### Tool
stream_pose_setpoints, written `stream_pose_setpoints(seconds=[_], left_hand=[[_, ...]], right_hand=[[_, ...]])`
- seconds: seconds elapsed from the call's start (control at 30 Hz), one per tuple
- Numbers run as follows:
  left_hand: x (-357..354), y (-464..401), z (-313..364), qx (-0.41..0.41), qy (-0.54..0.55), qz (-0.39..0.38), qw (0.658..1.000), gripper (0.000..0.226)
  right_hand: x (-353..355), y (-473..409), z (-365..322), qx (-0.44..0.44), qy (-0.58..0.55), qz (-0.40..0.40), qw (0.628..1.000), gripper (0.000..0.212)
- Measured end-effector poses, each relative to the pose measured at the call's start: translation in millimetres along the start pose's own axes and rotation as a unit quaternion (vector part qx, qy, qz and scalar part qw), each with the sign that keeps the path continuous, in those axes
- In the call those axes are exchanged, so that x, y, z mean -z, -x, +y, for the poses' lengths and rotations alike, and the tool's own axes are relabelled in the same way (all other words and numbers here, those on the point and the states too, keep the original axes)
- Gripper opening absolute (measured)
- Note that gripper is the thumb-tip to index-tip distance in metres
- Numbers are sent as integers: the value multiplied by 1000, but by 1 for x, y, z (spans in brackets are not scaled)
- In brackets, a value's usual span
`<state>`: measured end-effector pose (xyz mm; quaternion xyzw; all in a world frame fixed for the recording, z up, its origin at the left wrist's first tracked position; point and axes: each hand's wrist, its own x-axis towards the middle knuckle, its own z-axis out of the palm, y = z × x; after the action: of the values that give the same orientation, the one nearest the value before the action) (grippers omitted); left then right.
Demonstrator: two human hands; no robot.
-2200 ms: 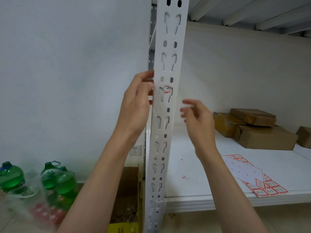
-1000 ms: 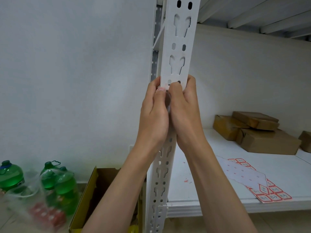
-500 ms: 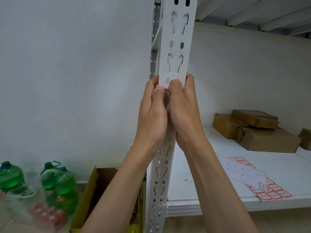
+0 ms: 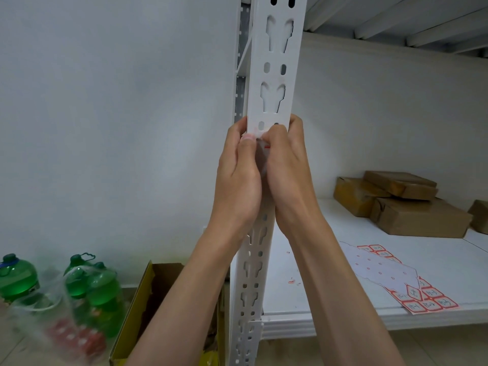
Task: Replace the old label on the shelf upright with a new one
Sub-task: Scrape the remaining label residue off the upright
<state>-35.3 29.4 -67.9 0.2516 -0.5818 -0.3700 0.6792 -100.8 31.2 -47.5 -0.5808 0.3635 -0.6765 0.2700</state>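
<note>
Hands meet on the front of the upright, the only view being from the head. The left hand wraps the post's left edge, its thumb tip pressed flat against the face; the right hand curls round the right edge, its thumb bent in toward the same spot. Between the two thumbs shows a scrap of label, white with a red mark, lying on the post just below a pair of small oval holes. Most of it is hidden by the thumbs, so whether it is being pinched off or merely pressed cannot be told. Both hands seem set this way to brace against the steel while the thumbs work the sticker's edge.

To the right, on the shelf, lies a sticker sheet, part used, within easy reach for the next label; tiny red scraps lie near the post. Brown boxes sit farther back. Low on the left stand green bottles beside an open carton.
</note>
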Motion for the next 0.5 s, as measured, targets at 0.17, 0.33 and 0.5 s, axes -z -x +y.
stream_pose_setpoints(seconds=[0.17, 0.33, 0.5], left_hand=[[0, 0, 0, 2, -10, 1, 1000, 36], [0, 0, 0, 2, -16, 5, 1000, 36], [0, 0, 2, 8, -20, 3, 1000, 37]], right_hand=[[3, -1, -1, -6, -19, -16, 1000, 18], [4, -1, -1, -8, -29, -34, 999, 20], [6, -2, 0, -12, -45, -38, 998, 19]])
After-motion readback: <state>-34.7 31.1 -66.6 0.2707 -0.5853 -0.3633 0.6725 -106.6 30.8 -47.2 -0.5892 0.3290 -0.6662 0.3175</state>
